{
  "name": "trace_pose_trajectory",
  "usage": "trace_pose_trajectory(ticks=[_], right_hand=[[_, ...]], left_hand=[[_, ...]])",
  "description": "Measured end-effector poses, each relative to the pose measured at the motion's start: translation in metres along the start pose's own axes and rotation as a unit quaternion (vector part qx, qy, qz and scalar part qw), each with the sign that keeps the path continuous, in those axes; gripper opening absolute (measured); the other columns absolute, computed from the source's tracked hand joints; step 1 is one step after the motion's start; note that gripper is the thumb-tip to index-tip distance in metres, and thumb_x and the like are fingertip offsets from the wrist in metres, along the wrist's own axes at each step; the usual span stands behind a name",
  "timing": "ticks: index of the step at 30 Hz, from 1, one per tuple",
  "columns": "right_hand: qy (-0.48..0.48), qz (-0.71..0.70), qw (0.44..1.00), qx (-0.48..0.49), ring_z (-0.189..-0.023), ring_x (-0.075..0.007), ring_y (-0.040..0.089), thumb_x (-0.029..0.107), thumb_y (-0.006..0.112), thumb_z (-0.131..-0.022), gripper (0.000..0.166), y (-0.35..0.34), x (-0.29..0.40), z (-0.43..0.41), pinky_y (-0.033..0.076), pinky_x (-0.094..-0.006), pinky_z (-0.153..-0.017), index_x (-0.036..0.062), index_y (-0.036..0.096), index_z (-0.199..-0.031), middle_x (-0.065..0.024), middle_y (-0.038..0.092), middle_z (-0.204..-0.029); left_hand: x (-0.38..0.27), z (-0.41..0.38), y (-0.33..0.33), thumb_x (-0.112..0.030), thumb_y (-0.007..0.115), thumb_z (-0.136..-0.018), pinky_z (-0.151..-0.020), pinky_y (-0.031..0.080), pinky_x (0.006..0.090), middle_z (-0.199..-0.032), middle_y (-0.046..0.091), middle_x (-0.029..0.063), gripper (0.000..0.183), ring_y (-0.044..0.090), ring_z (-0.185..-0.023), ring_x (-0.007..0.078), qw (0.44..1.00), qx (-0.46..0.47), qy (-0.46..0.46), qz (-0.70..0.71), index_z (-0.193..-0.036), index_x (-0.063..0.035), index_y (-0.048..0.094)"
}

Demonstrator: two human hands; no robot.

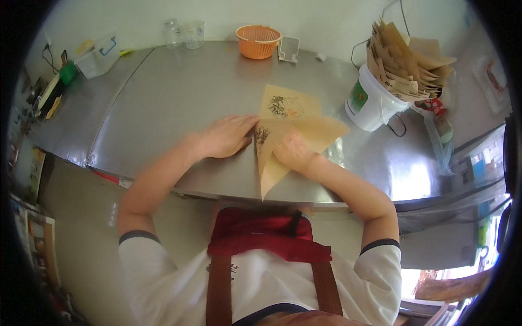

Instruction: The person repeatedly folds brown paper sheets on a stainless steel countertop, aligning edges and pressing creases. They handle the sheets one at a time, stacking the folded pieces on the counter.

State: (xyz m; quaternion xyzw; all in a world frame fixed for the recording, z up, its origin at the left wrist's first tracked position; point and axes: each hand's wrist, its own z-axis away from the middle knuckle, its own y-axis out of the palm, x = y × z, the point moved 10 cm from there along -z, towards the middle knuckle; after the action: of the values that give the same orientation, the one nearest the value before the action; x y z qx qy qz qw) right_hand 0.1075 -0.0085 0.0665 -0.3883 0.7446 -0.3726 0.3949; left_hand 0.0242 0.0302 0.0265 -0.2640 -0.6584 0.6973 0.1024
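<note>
A brown kraft paper sheet or bag [312, 132] lies partly folded on the steel table before me. It bears dark printed writing and a small orange mark. A loose corner hangs towards the table's front edge, and another flap stands up to the right. My left hand [229, 134] rests at the left edge of the paper, its fingertips touching the fold and the thumb apart from the fingers. Curled in upon the paper is my right hand [294, 148]; its fingertips are hidden, so whether it pinches the paper is unclear.
A white bucket [369, 102] at the right holds many folded kraft paper bags [401, 61]. Along the back of the steel table [163, 93] stand an orange plastic basket [258, 42], a small white stand [289, 49] and glass jars [183, 34]. A clear plastic bin [98, 61] sits far left.
</note>
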Motion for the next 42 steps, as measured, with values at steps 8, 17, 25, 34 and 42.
trace_pose_trajectory(ticks=[8,17,25,34,42], right_hand=[[0.013,-0.057,0.992,0.113,-0.109,-0.0245,0.052,0.013,0.051,-0.080,0.030,0.028,-0.010,0.027,0.044,-0.0345,-0.089,0.0006,0.059,-0.106,-0.0107,0.064,-0.103],[0.034,-0.066,0.991,0.112,-0.110,-0.0252,0.053,0.016,0.055,-0.079,0.042,-0.030,0.005,0.088,0.046,-0.0363,-0.090,0.0029,0.052,-0.119,-0.0087,0.060,-0.121],[0.077,-0.106,0.988,0.080,-0.114,-0.0261,0.052,0.025,0.062,-0.083,0.049,-0.047,0.006,0.095,0.044,-0.0363,-0.094,0.0017,0.051,-0.125,-0.0092,0.061,-0.118],[0.144,-0.167,0.971,0.092,-0.120,-0.0311,0.048,0.031,0.063,-0.083,0.057,-0.049,0.006,0.107,0.040,-0.0436,-0.098,0.0015,0.048,-0.129,-0.0125,0.053,-0.130],[0.091,-0.083,0.986,-0.109,-0.104,-0.0276,0.059,0.013,0.066,-0.079,0.042,-0.072,-0.032,0.082,0.047,-0.0381,-0.087,0.0077,0.058,-0.119,-0.0109,0.063,-0.114]], left_hand=[[-0.012,0.003,-0.006,-0.024,0.051,-0.092,-0.113,0.022,0.0460,-0.144,0.038,0.0166,0.059,0.033,-0.136,0.0259,0.998,-0.005,0.005,-0.068,-0.143,-0.0038,0.029],[-0.019,0.002,-0.008,-0.031,0.056,-0.088,-0.112,0.022,0.0482,-0.143,0.039,0.0182,0.061,0.035,-0.135,0.0282,0.997,-0.003,0.025,-0.067,-0.141,-0.0069,0.038],[-0.030,0.004,-0.009,-0.032,0.059,-0.084,-0.111,0.024,0.0500,-0.144,0.036,0.0217,0.061,0.032,-0.136,0.0327,0.993,-0.031,0.078,-0.082,-0.139,-0.0124,0.041],[-0.058,0.009,-0.004,-0.022,0.061,-0.082,-0.107,0.030,0.0465,-0.135,0.045,0.0169,0.058,0.039,-0.129,0.0322,0.982,-0.104,0.143,-0.061,-0.136,-0.0112,0.043],[-0.065,-0.001,-0.048,-0.002,0.057,-0.081,-0.096,0.044,0.0431,-0.126,0.051,0.0201,0.051,0.051,-0.114,0.0399,0.958,-0.189,0.153,0.153,-0.131,-0.0073,0.048]])
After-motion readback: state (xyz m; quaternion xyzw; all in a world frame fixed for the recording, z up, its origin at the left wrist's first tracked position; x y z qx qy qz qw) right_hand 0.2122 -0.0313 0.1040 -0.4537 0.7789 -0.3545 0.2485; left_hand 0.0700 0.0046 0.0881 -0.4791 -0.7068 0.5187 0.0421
